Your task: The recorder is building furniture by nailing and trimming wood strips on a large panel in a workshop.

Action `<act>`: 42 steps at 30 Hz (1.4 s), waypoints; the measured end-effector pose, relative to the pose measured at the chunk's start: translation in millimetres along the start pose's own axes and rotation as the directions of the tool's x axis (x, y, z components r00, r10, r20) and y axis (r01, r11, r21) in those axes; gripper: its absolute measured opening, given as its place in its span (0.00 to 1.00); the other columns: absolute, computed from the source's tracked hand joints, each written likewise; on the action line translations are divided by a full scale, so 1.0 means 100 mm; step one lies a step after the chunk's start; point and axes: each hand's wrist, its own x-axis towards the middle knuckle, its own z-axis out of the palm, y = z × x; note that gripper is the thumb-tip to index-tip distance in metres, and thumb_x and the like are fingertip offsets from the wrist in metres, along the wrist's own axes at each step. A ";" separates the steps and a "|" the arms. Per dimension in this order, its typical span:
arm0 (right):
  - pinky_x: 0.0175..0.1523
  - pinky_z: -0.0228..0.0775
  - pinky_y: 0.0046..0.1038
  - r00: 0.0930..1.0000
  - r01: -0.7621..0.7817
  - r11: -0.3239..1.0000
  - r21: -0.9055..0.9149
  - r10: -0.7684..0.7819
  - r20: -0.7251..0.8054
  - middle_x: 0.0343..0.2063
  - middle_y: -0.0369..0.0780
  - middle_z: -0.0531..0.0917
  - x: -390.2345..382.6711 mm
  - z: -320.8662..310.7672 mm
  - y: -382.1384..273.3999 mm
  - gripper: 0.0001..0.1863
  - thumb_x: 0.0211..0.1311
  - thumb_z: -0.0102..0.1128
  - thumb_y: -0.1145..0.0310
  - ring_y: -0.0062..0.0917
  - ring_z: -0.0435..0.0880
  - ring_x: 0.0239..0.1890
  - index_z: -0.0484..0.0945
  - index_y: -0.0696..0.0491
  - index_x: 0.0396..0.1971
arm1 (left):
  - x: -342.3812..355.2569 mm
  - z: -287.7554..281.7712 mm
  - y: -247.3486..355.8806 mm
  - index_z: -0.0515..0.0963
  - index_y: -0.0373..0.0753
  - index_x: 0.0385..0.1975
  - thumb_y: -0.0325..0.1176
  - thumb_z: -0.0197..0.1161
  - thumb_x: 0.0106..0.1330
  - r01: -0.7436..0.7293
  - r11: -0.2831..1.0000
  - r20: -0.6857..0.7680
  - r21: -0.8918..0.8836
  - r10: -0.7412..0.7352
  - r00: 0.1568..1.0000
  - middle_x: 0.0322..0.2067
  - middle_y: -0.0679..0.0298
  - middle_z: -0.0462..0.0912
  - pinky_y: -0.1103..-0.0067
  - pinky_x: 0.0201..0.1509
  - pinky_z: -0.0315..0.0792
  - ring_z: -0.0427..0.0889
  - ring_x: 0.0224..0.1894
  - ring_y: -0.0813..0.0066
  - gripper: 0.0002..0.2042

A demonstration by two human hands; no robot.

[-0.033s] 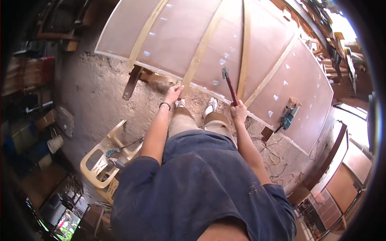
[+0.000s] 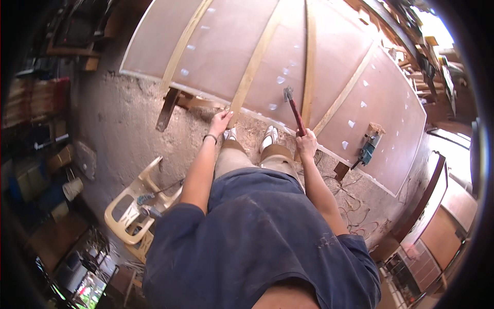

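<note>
hammer point(image 2: 294, 112): red handle, metal head up, raised above the near edge of the panel, tilted a little left.
right hand point(image 2: 306, 144): clenched round the low end of the hammer handle.
left hand point(image 2: 220, 123): reaches down to the near edge of the panel, fingers pinched at the foot of a batten; what they pinch is too small to tell.
batten point(image 2: 252, 67): pale wood strip running up the panel from the left hand.
panel point(image 2: 221, 46): big pinkish board lying on the floor, crossed by several pale strips.
shoes point(image 2: 268, 135): white, on the floor just short of the panel's near edge.
power tool point(image 2: 368, 149): teal, on the panel's right part near its edge.
chair point(image 2: 135, 206): cream plastic, on the floor left of the person.
</note>
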 end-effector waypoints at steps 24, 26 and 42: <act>0.49 0.75 0.42 0.944 -0.293 0.953 0.080 0.301 -0.135 0.42 0.45 0.81 -0.30 0.15 0.57 0.21 0.48 0.69 0.50 0.42 0.83 0.44 0.85 0.53 0.35 | -0.46 0.57 0.66 0.66 0.37 0.36 0.39 0.66 0.57 -0.286 0.743 -0.176 0.605 0.476 0.862 0.35 0.55 0.69 0.61 0.49 0.66 0.71 0.42 0.51 0.17; 0.49 0.74 0.42 0.931 -0.343 0.935 0.090 0.351 -0.105 0.43 0.46 0.81 -0.31 0.11 0.60 0.21 0.49 0.70 0.49 0.43 0.83 0.43 0.85 0.53 0.33 | -0.37 0.58 0.59 0.67 0.37 0.42 0.38 0.68 0.56 -0.279 0.779 -0.181 0.562 0.445 0.877 0.40 0.52 0.71 0.61 0.54 0.66 0.72 0.48 0.49 0.20; 0.38 0.69 0.42 0.900 -0.280 0.942 0.185 0.325 -0.291 0.24 0.48 0.78 -1.61 0.07 1.21 0.27 0.54 0.68 0.46 0.44 0.79 0.31 0.79 0.60 0.18 | -0.31 0.97 0.46 0.64 0.43 0.59 0.29 0.74 0.50 -0.306 0.861 -0.039 0.407 0.351 0.936 0.55 0.51 0.74 0.66 0.65 0.67 0.72 0.60 0.53 0.35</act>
